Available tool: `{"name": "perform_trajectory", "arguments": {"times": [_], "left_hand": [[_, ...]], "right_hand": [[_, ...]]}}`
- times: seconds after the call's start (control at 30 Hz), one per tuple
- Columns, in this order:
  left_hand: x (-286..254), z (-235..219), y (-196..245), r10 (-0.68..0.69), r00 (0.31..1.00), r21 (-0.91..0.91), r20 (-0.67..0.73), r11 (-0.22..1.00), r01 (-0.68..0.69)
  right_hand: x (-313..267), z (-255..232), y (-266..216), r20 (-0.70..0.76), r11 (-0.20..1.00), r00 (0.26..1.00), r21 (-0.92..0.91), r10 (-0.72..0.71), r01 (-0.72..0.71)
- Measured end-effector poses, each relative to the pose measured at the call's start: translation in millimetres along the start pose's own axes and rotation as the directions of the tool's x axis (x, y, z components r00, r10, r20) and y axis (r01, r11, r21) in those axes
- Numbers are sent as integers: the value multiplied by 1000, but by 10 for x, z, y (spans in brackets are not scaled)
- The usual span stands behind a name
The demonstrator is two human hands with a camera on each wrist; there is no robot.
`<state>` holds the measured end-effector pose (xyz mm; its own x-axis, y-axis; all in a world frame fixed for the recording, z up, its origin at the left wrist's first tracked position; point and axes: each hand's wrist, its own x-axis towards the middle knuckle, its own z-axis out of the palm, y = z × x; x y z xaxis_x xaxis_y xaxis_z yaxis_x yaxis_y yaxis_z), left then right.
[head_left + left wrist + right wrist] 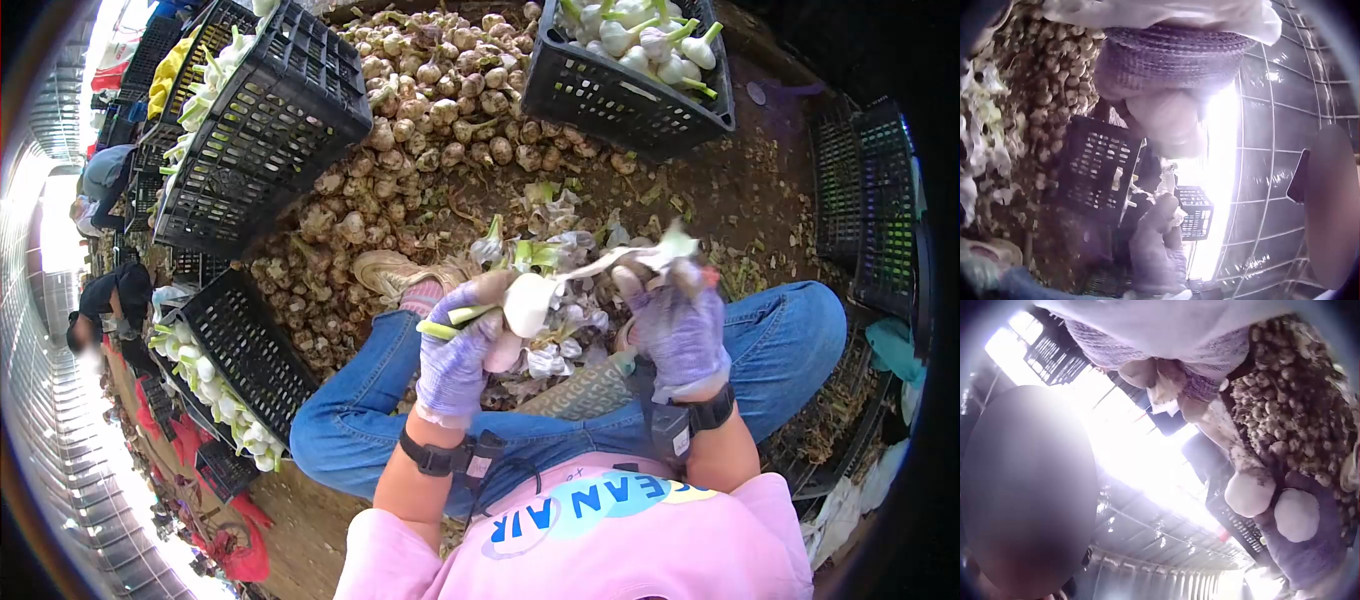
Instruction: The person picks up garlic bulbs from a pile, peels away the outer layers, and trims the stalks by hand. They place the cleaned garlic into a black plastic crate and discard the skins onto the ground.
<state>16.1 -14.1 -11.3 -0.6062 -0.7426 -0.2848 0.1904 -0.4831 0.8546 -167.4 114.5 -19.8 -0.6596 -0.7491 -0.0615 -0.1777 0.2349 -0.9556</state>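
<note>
My left hand (455, 355), in a purple knit glove with bare fingertips, grips a white garlic bulb (528, 303) with its cut green stem (470, 313) pointing left. A second, pinkish garlic bulb (503, 352) sits lower in the same hand; both bulbs show round in the right wrist view. Gloved alike, my right hand (683, 330) pinches a long pale strip of garlic skin (612, 260) that stretches across to the white bulb. In the left wrist view the right hand (1159, 244) shows beyond a blurred bulb (1163, 115).
Loose skins (570, 325) lie between my legs. Beyond is a heap of unpeeled garlic (440, 110). Black crates of trimmed garlic stand at the back right (625, 95), back left (265, 130) and left (245, 335). Another black crate (865, 200) stands at right. Other people work far left.
</note>
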Motion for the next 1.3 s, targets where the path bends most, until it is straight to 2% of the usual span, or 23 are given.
{"name": "perform_trajectory", "arguments": {"times": [0.07,0.1,0.13,0.17,0.23,0.3,0.33,0.37,0.43,0.5,0.53,0.57,0.6,0.63,0.67,0.7,0.77,0.83,0.93,1.07,1.1,1.17,1.3], "left_hand": [[15,61,26,-41,996,-137,-78,990,30],[52,33,10,-66,996,-194,-60,980,53],[54,-5,-32,-158,975,-238,-156,964,118],[60,-50,-78,-249,937,-288,-245,941,175],[81,-159,-173,-255,944,-359,-208,918,169],[83,-106,-133,-259,951,-425,-167,889,167],[59,-28,-104,-261,951,-380,-165,907,183],[49,34,-87,-263,951,-333,-162,922,198],[4,43,-107,-227,966,-301,-127,937,181],[-6,35,-85,-245,969,-51,-27,969,243],[-25,36,-26,-324,944,-71,-57,945,320],[-3,-54,-41,-337,941,-48,-19,941,336],[21,-195,-163,-317,945,-63,-85,948,312],[59,-301,-230,-300,942,-84,-148,953,291],[113,-312,-131,-275,950,-157,-150,955,252],[184,-356,1,-240,958,-150,-157,964,217],[373,-503,377,-201,926,-318,-320,943,95],[709,-768,1018,-49,941,-276,-335,960,-49],[1182,-939,2074,373,760,-183,-532,826,-533],[1644,-1195,2986,508,600,-15,-618,755,-656],[1789,-1403,2997,566,592,92,-574,763,-640],[1818,-1281,2882,416,698,-90,-584,821,-564],[1809,-890,2000,542,697,161,-470,829,-535]], "right_hand": [[-38,29,-8,-133,993,991,113,-9,24],[-49,26,-171,-205,816,977,574,67,65],[-50,0,-291,-230,440,959,888,166,136],[-39,-42,-331,-283,439,952,875,118,206],[-98,-37,-184,-310,658,948,699,-74,279],[-69,-4,-271,-7,948,999,316,-38,38],[-65,120,-179,29,969,985,190,-169,161],[-20,110,-231,107,927,933,-118,-344,356],[-38,295,-265,109,945,939,5,-326,328],[-37,342,-288,174,929,913,83,-370,361],[-25,340,-259,234,947,927,203,-292,247],[-36,346,-286,256,865,964,463,78,-193],[29,355,-365,215,685,935,638,281,-352],[128,340,-388,167,526,932,787,323,-323],[178,217,-493,194,627,913,674,359,-390],[194,199,-480,223,576,919,724,326,-380],[148,237,-287,202,682,908,605,368,-411],[118,238,-78,263,735,909,535,324,-417],[94,210,11,317,733,868,468,383,-495],[41,265,164,311,811,876,353,368,-467],[59,272,182,300,806,872,351,386,-477],[81,250,240,373,850,846,217,382,-480],[173,284,406,364,834,830,202,423,-514]]}}
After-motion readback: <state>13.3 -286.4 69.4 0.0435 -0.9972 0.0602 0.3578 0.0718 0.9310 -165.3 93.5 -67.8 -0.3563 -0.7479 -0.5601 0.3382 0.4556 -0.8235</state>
